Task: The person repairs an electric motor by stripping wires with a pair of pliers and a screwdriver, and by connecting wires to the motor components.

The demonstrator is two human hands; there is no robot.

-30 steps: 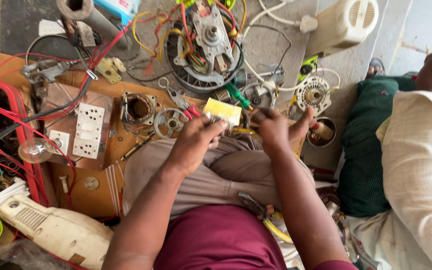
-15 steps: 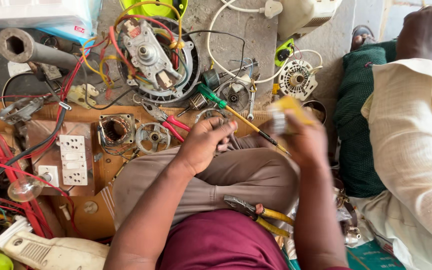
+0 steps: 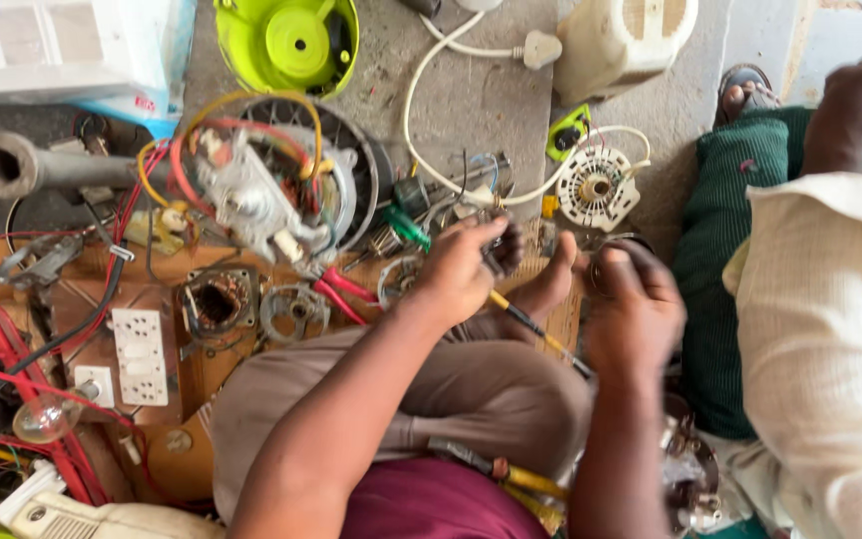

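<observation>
Both hands are working above the folded knees: the left hand (image 3: 461, 269) is curling its fingers around a small dark metal part, blurred, while the right hand (image 3: 636, 309) is gripping a slim yellow-handled screwdriver (image 3: 536, 329) slanting between them, near red-handled pliers (image 3: 343, 291)

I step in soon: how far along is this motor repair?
Done: the motor lies opened, wires loose, stator and bearing plate out beside it. In hand: left hand grips a small dark part, right hand beside a screwdriver. Left: everything remains unassembled.
</observation>
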